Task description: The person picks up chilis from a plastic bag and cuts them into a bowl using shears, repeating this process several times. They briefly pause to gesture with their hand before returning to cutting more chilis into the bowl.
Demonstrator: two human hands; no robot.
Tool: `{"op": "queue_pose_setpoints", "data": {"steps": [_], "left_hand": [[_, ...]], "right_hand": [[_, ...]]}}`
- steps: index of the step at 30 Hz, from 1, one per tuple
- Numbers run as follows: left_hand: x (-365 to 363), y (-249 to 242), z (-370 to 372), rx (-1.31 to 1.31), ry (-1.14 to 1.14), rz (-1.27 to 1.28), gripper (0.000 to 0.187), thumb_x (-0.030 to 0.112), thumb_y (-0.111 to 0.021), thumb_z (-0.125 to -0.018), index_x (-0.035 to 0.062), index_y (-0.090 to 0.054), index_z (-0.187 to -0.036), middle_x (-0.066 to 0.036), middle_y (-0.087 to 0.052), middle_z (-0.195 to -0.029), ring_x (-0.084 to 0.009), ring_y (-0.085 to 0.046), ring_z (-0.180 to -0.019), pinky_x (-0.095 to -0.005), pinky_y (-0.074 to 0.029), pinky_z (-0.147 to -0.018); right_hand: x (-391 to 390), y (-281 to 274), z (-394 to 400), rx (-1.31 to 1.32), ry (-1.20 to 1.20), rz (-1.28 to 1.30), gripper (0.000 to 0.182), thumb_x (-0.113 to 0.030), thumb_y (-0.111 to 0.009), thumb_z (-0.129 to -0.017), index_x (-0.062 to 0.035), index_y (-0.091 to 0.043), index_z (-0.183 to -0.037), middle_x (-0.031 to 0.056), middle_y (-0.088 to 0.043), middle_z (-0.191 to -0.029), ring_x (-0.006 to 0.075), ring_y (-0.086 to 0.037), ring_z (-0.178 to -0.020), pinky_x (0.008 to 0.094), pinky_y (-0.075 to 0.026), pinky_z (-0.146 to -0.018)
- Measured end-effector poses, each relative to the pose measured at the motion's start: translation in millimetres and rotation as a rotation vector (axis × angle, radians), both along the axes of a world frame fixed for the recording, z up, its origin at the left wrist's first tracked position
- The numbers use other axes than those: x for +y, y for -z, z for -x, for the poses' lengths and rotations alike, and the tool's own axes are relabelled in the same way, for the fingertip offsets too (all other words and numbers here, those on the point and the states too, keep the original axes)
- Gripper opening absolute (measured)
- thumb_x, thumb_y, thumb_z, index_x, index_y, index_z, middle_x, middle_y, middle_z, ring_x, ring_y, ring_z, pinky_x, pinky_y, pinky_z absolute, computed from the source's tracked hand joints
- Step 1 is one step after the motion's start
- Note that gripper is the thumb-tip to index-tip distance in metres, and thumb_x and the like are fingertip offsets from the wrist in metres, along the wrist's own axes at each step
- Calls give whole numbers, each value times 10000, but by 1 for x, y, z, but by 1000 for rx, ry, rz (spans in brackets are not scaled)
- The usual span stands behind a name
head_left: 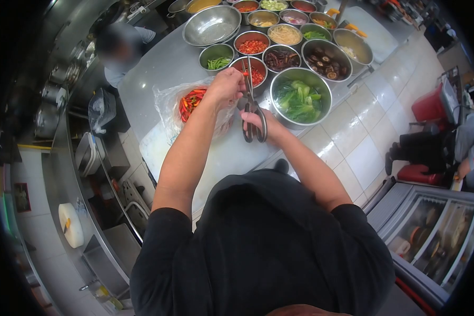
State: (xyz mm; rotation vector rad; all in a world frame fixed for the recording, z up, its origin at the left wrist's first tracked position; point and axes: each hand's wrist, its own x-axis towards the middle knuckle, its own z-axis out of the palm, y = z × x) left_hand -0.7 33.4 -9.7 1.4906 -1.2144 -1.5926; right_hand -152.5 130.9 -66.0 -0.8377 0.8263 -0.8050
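Note:
My right hand is closed round the handles of a pair of scissors, whose blades point away from me over a metal bowl of cut red chillies. Beside the blades, my left hand is closed on a red chilli, of which only the end shows. Under my left forearm lies an open plastic bag of whole red chillies. A bowl of green leaves in water stands to the right of the scissors.
More metal bowls with cut green peppers, dried chillies and mushrooms crowd the table's far side. A white cutting board lies nearer me. One person is at the left, another at the far right.

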Motion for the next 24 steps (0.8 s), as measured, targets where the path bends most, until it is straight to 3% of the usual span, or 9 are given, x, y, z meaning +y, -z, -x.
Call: {"op": "queue_pose_setpoints", "data": {"steps": [13,16,19,24], "left_hand": [[-5,4,1,-17,46,8,93,149,-488,-907,83,-546,-939,-26,-557,-836,-130,-545,-749,-272,-450,-624],[-3,-2,1,-24,28,10,87,150,-489,-911,86,-544,-935,-21,-548,-830,-131,-542,-746,-274,-447,-623],[-4,0,0,-30,66,14,81,155,-492,-913,91,-539,-928,-17,-540,-825,-133,-540,-745,-272,-442,-626],[-3,-2,-1,-8,56,-22,72,159,-497,-912,98,-534,-911,-13,-540,-839,-133,-533,-764,-278,-438,-657]], "right_hand": [[0,-7,3,35,-37,-44,428,-389,-706,-825,-38,-578,-1033,56,-601,-776,136,-580,-664,269,-468,-585],[1,-4,8,126,-40,29,393,-354,-712,-827,-39,-584,-1023,47,-598,-761,127,-571,-634,265,-461,-555],[4,-7,0,-6,32,-27,332,-290,-717,-832,-40,-592,-1012,36,-596,-730,116,-553,-587,251,-445,-522],[3,-6,8,113,-34,45,334,-307,-717,-832,-41,-593,-991,34,-592,-727,107,-545,-588,247,-436,-519]]}}
